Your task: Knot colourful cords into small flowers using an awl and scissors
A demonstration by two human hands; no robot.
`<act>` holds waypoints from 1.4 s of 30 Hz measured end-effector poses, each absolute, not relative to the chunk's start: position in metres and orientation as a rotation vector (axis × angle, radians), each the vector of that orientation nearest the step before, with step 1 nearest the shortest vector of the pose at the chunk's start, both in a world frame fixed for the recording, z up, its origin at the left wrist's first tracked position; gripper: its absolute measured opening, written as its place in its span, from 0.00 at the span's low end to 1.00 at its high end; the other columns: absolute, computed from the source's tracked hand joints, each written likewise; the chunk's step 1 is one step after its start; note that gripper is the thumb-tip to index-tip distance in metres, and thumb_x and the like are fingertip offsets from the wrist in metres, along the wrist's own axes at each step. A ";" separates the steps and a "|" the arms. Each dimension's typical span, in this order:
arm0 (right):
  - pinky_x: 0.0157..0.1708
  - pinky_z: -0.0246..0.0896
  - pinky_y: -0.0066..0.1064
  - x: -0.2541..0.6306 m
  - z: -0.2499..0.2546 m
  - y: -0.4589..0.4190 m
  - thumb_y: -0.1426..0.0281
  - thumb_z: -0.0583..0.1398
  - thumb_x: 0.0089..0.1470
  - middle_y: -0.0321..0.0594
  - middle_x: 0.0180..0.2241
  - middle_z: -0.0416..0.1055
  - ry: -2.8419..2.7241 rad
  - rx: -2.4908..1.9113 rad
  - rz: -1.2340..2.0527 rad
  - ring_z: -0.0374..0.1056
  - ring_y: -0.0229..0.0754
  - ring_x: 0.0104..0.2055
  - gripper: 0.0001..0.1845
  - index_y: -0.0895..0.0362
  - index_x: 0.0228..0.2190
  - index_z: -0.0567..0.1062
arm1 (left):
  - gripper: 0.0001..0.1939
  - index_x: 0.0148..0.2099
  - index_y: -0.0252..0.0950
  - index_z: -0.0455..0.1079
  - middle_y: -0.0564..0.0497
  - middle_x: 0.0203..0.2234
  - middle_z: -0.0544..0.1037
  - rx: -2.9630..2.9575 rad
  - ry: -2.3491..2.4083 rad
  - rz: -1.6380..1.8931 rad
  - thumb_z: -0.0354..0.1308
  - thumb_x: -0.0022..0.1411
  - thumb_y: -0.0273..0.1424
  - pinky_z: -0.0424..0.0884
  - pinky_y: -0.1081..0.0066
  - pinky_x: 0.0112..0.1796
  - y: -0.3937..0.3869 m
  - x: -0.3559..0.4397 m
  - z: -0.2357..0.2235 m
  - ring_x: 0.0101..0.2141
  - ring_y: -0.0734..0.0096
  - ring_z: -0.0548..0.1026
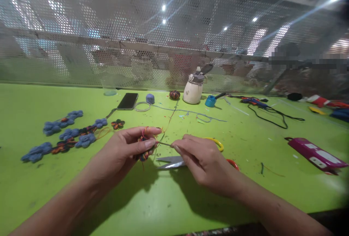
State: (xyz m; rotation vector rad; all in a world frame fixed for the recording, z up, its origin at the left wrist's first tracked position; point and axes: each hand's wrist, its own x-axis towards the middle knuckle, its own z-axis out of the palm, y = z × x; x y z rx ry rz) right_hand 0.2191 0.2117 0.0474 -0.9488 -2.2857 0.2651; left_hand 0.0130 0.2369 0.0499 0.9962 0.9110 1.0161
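Observation:
My left hand [133, 148] is closed in a pinch on a small multicoloured crochet piece [143, 154] above the green table [81, 192]. My right hand [200, 158] is closed around a thin metal crochet hook [164, 144], whose tip meets the piece. A strand of multicoloured yarn [169, 119] runs from the piece back to a yarn ball [175, 94]. Scissors [171, 162] with yellow and red handles lie on the table under my right hand.
Blue and dark crochet flowers [68, 134] lie at left. A black phone [128, 101], a blue yarn ball [149, 98], a white bottle [194, 88], a blue cup [210, 101], a glue gun [253, 101] with black cord and a pink case [316, 154] stand around. A perforated screen [163, 39] backs the table.

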 end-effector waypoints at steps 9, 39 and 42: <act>0.28 0.56 0.27 0.217 0.050 0.214 0.72 0.52 0.60 0.38 0.25 0.69 -2.137 -0.952 0.602 0.61 0.34 0.27 0.12 0.61 0.31 0.74 | 0.08 0.31 0.35 0.78 0.52 0.23 0.75 1.068 0.896 1.046 0.68 0.45 0.27 0.62 0.80 0.28 0.238 0.011 0.049 0.26 0.79 0.68; 0.18 0.46 0.23 0.193 0.020 0.217 0.62 0.53 0.60 0.30 0.21 0.59 -1.488 -0.886 1.324 0.50 0.29 0.17 0.13 0.59 0.32 0.68 | 0.35 0.59 0.37 0.63 0.53 0.25 0.76 1.321 0.974 1.218 0.66 0.47 0.27 0.67 0.75 0.29 0.229 0.028 0.046 0.27 0.73 0.72; 0.24 0.53 0.26 0.199 0.017 0.219 0.68 0.51 0.61 0.34 0.23 0.61 -1.776 -0.935 0.783 0.56 0.33 0.23 0.10 0.59 0.32 0.69 | 0.38 0.59 0.37 0.62 0.54 0.24 0.76 1.100 0.879 1.147 0.68 0.45 0.26 0.67 0.78 0.25 0.235 0.024 0.048 0.24 0.76 0.72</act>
